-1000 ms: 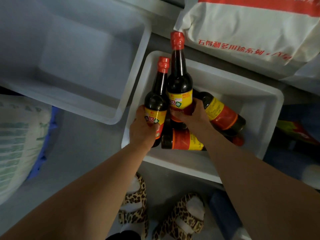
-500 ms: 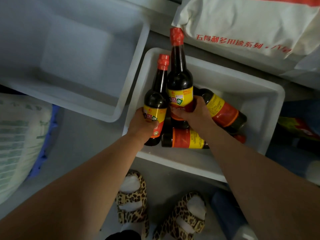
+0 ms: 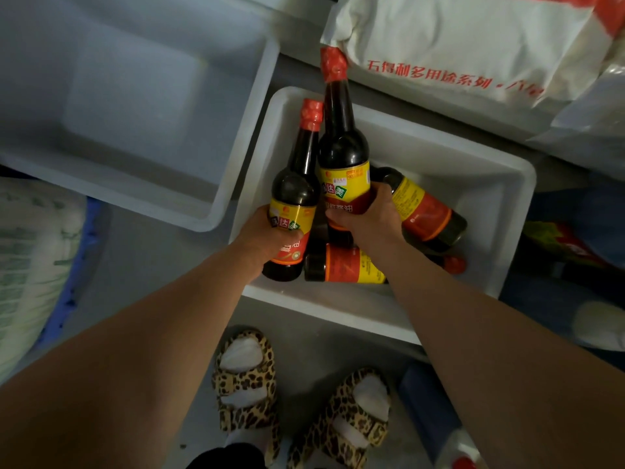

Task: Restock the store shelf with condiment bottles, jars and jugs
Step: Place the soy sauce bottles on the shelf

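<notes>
Now the left hand [image 3: 270,231] grips one dark bottle [image 3: 294,204] and the right hand [image 3: 368,214] grips a taller bottle [image 3: 341,154], fingers curled round both, above the white bin [image 3: 490,184] with two more bottles [image 3: 422,208] lying inside.

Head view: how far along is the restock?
Done: the left bin looks emptied. In hand: the left hand and right hand each grip a dark bottle over the right bin. Left: at least two bottles lying there. No shelf is in view.
</notes>
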Demonstrator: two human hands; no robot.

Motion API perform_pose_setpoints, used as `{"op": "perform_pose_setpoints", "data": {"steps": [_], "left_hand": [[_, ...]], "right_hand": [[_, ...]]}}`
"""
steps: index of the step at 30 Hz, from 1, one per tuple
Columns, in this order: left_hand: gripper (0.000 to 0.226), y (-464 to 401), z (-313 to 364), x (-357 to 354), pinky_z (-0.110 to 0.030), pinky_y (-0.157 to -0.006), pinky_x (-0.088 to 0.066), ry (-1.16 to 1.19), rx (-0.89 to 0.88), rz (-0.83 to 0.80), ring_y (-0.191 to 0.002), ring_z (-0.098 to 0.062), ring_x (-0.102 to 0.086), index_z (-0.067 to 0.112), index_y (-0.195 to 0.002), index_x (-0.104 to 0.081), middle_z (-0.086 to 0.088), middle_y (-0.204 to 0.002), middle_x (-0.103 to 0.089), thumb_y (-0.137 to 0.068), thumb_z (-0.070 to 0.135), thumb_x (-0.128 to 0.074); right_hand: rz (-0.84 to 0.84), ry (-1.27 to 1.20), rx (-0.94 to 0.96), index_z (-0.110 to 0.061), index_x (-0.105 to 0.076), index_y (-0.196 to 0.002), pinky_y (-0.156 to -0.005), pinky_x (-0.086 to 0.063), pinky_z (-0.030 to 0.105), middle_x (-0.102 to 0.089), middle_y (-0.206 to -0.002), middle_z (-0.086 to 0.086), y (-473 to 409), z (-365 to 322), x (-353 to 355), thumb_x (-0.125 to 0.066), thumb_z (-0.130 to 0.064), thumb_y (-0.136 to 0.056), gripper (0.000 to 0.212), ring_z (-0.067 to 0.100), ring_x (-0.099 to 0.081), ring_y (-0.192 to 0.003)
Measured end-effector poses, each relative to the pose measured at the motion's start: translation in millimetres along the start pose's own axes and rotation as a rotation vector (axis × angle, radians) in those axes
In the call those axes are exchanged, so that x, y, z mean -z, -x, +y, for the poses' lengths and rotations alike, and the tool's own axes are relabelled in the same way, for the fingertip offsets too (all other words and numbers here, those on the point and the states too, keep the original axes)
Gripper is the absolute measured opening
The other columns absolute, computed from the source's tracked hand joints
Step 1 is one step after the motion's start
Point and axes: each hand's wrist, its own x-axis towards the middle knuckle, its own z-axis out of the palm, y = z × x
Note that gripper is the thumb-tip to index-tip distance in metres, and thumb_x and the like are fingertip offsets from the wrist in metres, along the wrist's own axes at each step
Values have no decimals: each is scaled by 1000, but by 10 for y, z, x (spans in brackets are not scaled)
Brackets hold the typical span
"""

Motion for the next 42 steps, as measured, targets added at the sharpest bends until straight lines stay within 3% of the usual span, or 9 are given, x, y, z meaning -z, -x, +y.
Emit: {"op": "perform_pose_setpoints", "data": {"steps": [5, 10, 14, 16, 20, 28, 33, 37, 42], "left_hand": [[64, 43, 1, -44, -54, -105, -45, 20, 15, 61, -118, -29, -60, 17, -131, -53, -7, -124, -65, -75, 12, -82], [63, 181, 95, -113, -47, -103, -46, -134, 38, 150, -119, -29, -59, 13, -127, -55, -8, -123, -65, -72, 19, -86], [68, 416, 232, -236, -45, -97, -49, -245, 121, 198, -112, -31, -61, 15, -120, -53, -10, -117, -64, -65, 33, -89], [64, 548, 327, -276, -48, -96, -51, -252, 152, 153, -104, -30, -64, 17, -114, -55, -9, -110, -65, -64, 39, -89], [47, 888, 484, -248, -47, -93, -52, -65, 190, 0, -97, -28, -67, 20, -103, -57, -9, -105, -69, -67, 23, -88], [69, 2021, 816, 64, -53, -99, -49, 111, 250, -189, -99, -30, -71, 19, -118, -59, -9, -108, -74, -59, 28, -92], [62, 3023, 1315, 257, -49, -98, -49, 119, 203, -284, -104, -29, -69, 21, -121, -57, -10, -113, -72, -67, 27, -88], [73, 3898, 1850, 437, -49, -102, -47, 90, 122, -331, -106, -28, -69, 20, -119, -60, -8, -110, -74, -56, 34, -92], [75, 5010, 2721, 629, -43, -101, -49, 29, -93, -394, -108, -26, -68, 15, -120, -64, -9, -113, -73, -52, 32, -90]], "right_hand": [[-13, -34, -28, -21, -41, -138, -99, -51, 46, -61, -127, -1, 74, -49, 68, -89, -33, -70, 84, 21, -59, -117], [-56, -58, -90, -20, -42, -137, -96, -51, 42, -60, -126, 1, 193, -105, 178, -87, -32, -72, 80, 23, -58, -116], [-101, -24, -153, -17, -42, -139, -101, -49, 48, -58, -131, 5, 372, -128, 352, -87, -35, -73, 82, 27, -57, -120], [-146, -64, -199, -16, -40, -141, -101, -49, 47, -57, -132, 4, 498, -119, 462, -86, -31, -75, 82, 27, -57, -121], [-165, -167, -297, -16, -39, -144, -95, -48, 41, -58, -131, 3, 853, -111, 740, -86, -30, -74, 85, 26, -58, -117], [-193, -464, -448, -18, -54, -126, -69, -49, 32, -67, -114, 7, 1943, -551, 1461, -81, -22, -81, 53, 21, -66, -93], [-181, -517, -464, -20, -56, -116, -91, -53, 46, -69, -108, 7, 2761, -1067, 2053, -80, -27, -82, 42, 26, -67, -96], [-145, -598, -409, -19, -56, -115, -73, -52, 37, -68, -108, 8, 3538, -1554, 2583, -80, -25, -80, 42, 25, -67, -93], [-50, -666, -235, -7, -60, -125, -73, -55, 36, -73, -109, 13, 4495, -2161, 3247, -86, -26, -65, 68, 30, -71, -94]]}}
